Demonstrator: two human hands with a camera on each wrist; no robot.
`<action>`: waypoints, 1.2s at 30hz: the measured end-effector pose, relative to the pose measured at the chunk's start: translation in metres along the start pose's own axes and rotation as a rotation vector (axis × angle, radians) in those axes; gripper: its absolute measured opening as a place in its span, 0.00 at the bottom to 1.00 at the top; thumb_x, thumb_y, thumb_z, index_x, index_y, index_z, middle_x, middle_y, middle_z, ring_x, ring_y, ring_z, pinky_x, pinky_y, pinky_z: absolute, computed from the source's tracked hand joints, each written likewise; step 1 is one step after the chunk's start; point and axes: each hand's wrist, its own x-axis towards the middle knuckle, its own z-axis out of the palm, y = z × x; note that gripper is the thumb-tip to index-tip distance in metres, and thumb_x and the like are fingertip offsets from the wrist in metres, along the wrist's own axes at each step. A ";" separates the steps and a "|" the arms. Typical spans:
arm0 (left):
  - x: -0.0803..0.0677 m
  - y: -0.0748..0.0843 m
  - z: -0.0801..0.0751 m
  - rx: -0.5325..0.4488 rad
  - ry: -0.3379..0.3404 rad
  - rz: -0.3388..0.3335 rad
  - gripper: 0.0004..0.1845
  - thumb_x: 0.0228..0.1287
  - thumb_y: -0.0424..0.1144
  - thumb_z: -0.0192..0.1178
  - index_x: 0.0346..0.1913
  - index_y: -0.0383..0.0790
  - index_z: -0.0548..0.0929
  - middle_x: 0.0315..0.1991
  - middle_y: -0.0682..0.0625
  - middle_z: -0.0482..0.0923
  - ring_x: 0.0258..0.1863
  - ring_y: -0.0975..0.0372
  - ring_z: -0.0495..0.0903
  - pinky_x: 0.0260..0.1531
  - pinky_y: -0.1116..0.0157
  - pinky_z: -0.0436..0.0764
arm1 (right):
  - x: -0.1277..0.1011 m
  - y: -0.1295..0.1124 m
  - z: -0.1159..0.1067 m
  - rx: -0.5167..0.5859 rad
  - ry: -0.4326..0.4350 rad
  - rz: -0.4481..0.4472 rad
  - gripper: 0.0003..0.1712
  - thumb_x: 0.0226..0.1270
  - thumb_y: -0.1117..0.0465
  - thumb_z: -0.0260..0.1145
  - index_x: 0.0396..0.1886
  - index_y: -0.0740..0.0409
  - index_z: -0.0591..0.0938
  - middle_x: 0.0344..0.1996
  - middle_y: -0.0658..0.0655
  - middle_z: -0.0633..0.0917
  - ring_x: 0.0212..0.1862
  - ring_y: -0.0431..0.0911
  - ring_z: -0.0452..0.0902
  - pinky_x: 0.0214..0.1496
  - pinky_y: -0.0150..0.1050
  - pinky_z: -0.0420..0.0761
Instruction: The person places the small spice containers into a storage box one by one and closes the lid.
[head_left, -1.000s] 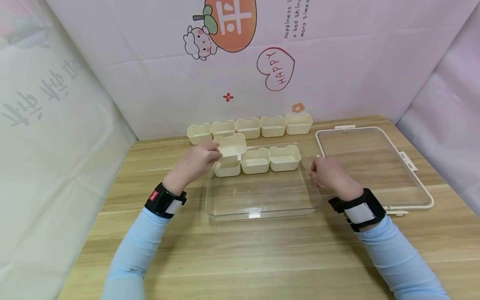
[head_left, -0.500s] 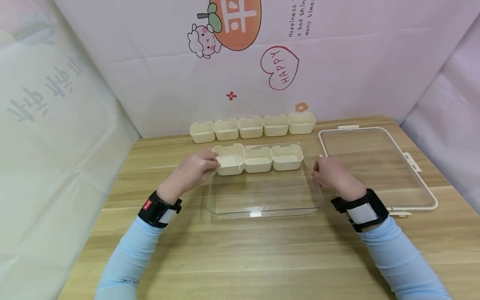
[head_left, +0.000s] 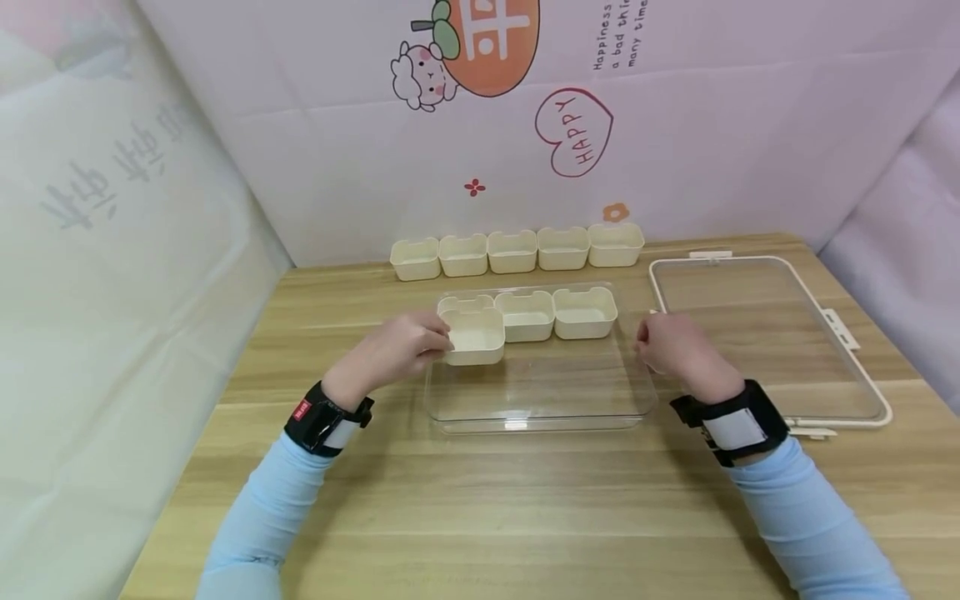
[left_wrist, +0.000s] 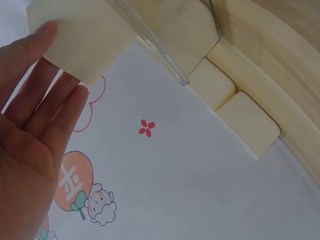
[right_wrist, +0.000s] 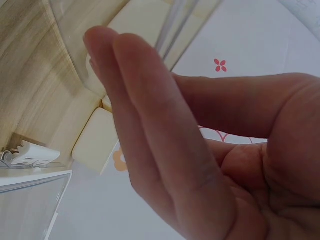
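Note:
My left hand (head_left: pixel 408 346) pinches the left side of a small cream box (head_left: pixel 480 337), thumb on one face in the left wrist view. The held box is above a clear plastic bin (head_left: pixel 540 423), in front of and partly hiding the leftmost box (head_left: pixel 457 302) of the row inside. Two more cream boxes, a middle one (head_left: pixel 525 327) and a right one (head_left: pixel 585 325), stand beside it along the bin's back wall. My right hand (head_left: pixel 678 350) grips the bin's right wall with curled fingers; the exact contact is hidden behind the fingers in the right wrist view.
Several more cream boxes (head_left: pixel 512 258) line the table's back edge, against a printed cloth (head_left: pixel 337 167). A clear lid (head_left: pixel 772 333) with a white frame and clips lies flat at the right. Wooden table (head_left: pixel 495 517) shows in front of the bin.
My left hand lowered the cream box from above the row's left end, then brought it forward, uncovering part of the leftmost box behind. My right hand stays at the bin's right wall.

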 end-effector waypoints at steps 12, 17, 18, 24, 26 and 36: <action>-0.005 0.000 0.006 -0.022 -0.089 -0.017 0.07 0.54 0.27 0.65 0.34 0.39 0.88 0.37 0.50 0.83 0.39 0.62 0.81 0.41 0.68 0.81 | 0.003 0.000 0.001 0.010 -0.008 0.004 0.08 0.64 0.65 0.58 0.29 0.67 0.79 0.20 0.57 0.81 0.25 0.47 0.74 0.24 0.35 0.70; -0.006 -0.003 0.010 -0.012 -0.099 -0.016 0.06 0.53 0.27 0.65 0.33 0.39 0.88 0.35 0.50 0.83 0.37 0.63 0.80 0.39 0.69 0.80 | 0.001 -0.002 0.000 0.017 -0.017 0.011 0.09 0.65 0.65 0.58 0.29 0.67 0.79 0.21 0.57 0.81 0.25 0.47 0.75 0.24 0.35 0.70; -0.006 -0.004 0.010 -0.010 -0.098 -0.016 0.06 0.53 0.27 0.65 0.32 0.39 0.88 0.35 0.50 0.82 0.37 0.63 0.80 0.39 0.69 0.80 | 0.001 -0.002 0.000 0.021 -0.018 0.012 0.09 0.65 0.65 0.58 0.29 0.67 0.79 0.21 0.57 0.81 0.25 0.47 0.75 0.24 0.35 0.70; -0.007 -0.008 0.015 -0.004 -0.093 -0.010 0.06 0.53 0.25 0.64 0.31 0.38 0.88 0.33 0.50 0.81 0.35 0.63 0.79 0.37 0.69 0.80 | 0.001 -0.001 -0.001 0.025 -0.016 0.013 0.09 0.65 0.65 0.58 0.30 0.68 0.79 0.22 0.58 0.81 0.25 0.47 0.75 0.24 0.35 0.71; -0.007 -0.010 0.017 0.000 -0.095 -0.008 0.07 0.52 0.25 0.63 0.31 0.38 0.88 0.32 0.50 0.81 0.35 0.63 0.79 0.36 0.69 0.80 | 0.002 -0.001 -0.001 0.023 -0.019 0.014 0.09 0.65 0.65 0.58 0.30 0.68 0.79 0.22 0.58 0.81 0.25 0.47 0.75 0.24 0.35 0.71; -0.005 -0.009 0.023 0.011 -0.116 -0.003 0.07 0.50 0.25 0.62 0.28 0.40 0.86 0.29 0.52 0.79 0.32 0.64 0.76 0.34 0.71 0.78 | 0.002 0.001 0.000 0.007 -0.013 0.016 0.09 0.65 0.65 0.58 0.29 0.67 0.79 0.22 0.58 0.80 0.26 0.47 0.74 0.25 0.35 0.70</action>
